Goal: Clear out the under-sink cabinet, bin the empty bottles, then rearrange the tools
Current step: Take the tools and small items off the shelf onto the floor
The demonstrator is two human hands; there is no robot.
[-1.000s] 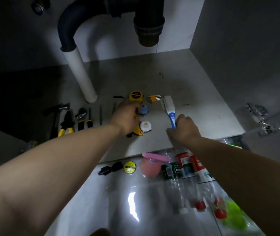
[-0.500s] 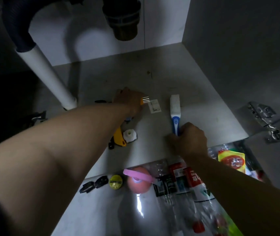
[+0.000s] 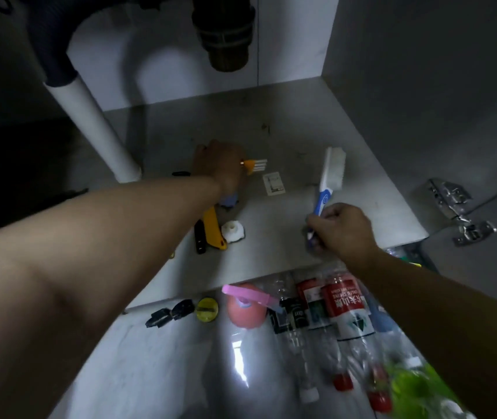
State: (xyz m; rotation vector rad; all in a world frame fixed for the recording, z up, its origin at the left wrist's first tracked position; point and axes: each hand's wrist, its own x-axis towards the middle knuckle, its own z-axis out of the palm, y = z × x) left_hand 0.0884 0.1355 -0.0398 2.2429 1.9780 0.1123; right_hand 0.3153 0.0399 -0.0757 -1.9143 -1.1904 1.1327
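Right hand [image 3: 342,229] is closed on the blue end of the blue-and-white plastic scrub brush [image 3: 330,176], the white bristle head pointing toward the back wall and tilted up off the grey cabinet floor [image 3: 286,122]. Left hand [image 3: 220,166] is closed around a small orange tool with white prongs [image 3: 254,166]; prongs stick out to the right, the rest is hidden in the fist. Something bluish [image 3: 229,201] sits under the left wrist, can't tell what. Just in front of that arm, on the cabinet floor: a yellow utility knife [image 3: 214,228] beside a black bar-shaped tool [image 3: 199,240], and a small white plastic fitting [image 3: 233,231] touching the knife's right side. A small white card [image 3: 273,183] lies flat between the two hands. White drain pipe [image 3: 96,128] stands behind and left of the left hand; dark trap [image 3: 224,34] hangs above. Outside the cabinet, on the pale tiled floor [image 3: 162,373]: two black clips [image 3: 170,313], a yellow round cap [image 3: 207,309], a pink round object with a pink strap [image 3: 245,306], then clear plastic bottles with red labels [image 3: 343,306] lying side by side below the right forearm. Metal door hinge [image 3: 458,210] at right.
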